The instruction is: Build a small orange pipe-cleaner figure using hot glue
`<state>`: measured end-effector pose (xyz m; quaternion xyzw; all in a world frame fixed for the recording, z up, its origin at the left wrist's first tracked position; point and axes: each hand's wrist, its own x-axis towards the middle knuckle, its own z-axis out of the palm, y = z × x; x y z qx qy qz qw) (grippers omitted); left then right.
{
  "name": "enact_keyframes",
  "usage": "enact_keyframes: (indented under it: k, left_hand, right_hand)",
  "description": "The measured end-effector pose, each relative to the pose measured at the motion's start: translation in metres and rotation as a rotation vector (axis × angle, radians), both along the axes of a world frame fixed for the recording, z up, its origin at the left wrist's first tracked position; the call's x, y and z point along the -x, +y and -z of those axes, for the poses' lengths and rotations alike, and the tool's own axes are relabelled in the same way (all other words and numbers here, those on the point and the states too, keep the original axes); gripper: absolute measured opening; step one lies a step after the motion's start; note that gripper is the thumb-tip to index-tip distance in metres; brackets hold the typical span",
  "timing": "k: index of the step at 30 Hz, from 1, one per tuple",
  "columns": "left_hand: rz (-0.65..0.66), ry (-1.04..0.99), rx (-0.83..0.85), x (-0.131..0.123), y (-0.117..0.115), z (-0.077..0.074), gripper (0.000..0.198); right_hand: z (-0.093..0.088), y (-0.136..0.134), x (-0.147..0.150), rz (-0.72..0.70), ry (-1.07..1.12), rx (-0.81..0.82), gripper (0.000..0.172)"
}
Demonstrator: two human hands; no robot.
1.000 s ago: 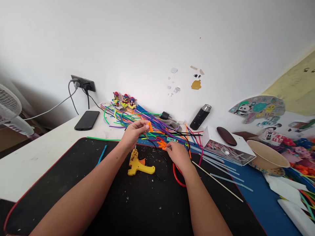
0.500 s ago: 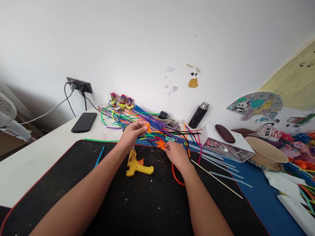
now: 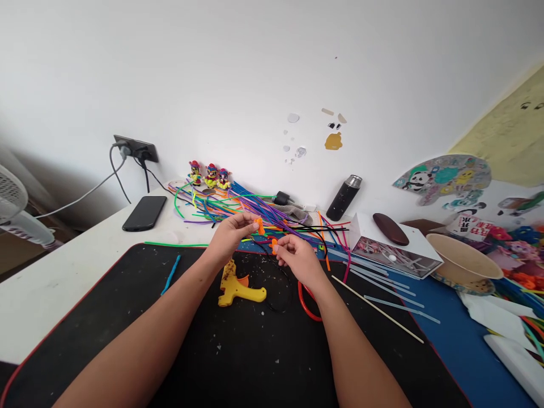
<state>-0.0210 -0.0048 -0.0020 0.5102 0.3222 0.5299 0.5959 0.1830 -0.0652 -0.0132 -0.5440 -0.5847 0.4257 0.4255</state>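
My left hand [image 3: 232, 237] pinches a small orange pipe-cleaner piece [image 3: 260, 226] between thumb and fingers, above the far edge of the black mat [image 3: 178, 340]. Close by on the right, my right hand [image 3: 300, 258] is closed on another orange pipe-cleaner piece [image 3: 274, 245]. The two orange pieces are apart, a short gap between them. Below my left hand lies a yellow hot glue gun [image 3: 242, 291] on its side, its tip hidden behind the wrist. A red tube-like loop [image 3: 306, 306] rests on the mat beside my right forearm.
Behind my hands spreads a heap of coloured pipe cleaners [image 3: 255, 205], with small figures [image 3: 211, 175] at its left. A black thermos [image 3: 344, 198] leans there. Clear glue sticks [image 3: 395, 309] and a wooden stick [image 3: 378, 310] lie right. A phone [image 3: 145, 213] lies left.
My right hand has lifted slightly and moved toward my left hand, now pinching one orange piece held upright. The cluster of orange pieces seen at its fingertips before no longer shows.
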Motion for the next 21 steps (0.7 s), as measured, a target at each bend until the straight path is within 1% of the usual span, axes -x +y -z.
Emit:
enact_keyframes:
  k: [3,6,13,18,21]
  left_hand:
    - [0.033,0.038,-0.013,-0.002,-0.0015,0.0009,0.038]
    - [0.069,0.092,-0.041,-0.0036,-0.0027,0.0022,0.039]
    - [0.124,0.18,-0.104,-0.0067,-0.0064,0.0036,0.04]
    - [0.178,0.16,-0.099,-0.0089,-0.0088,0.0043,0.039]
    - [0.181,0.153,-0.09,-0.0093,-0.0094,0.0048,0.039]
  right_hand:
    - [-0.0033,-0.0001,0.0012,0.03,0.144,-0.017,0.031]
    - [-0.0065,-0.0009,0.0017,0.068,0.186,-0.036,0.033]
    - [-0.0096,-0.0046,0.0054,0.048,0.21,-0.04,0.035]
    - [-0.007,-0.0043,0.0073,0.025,0.172,-0.06,0.031]
    - [-0.0064,-0.0042,0.0078,0.041,0.147,-0.083,0.031]
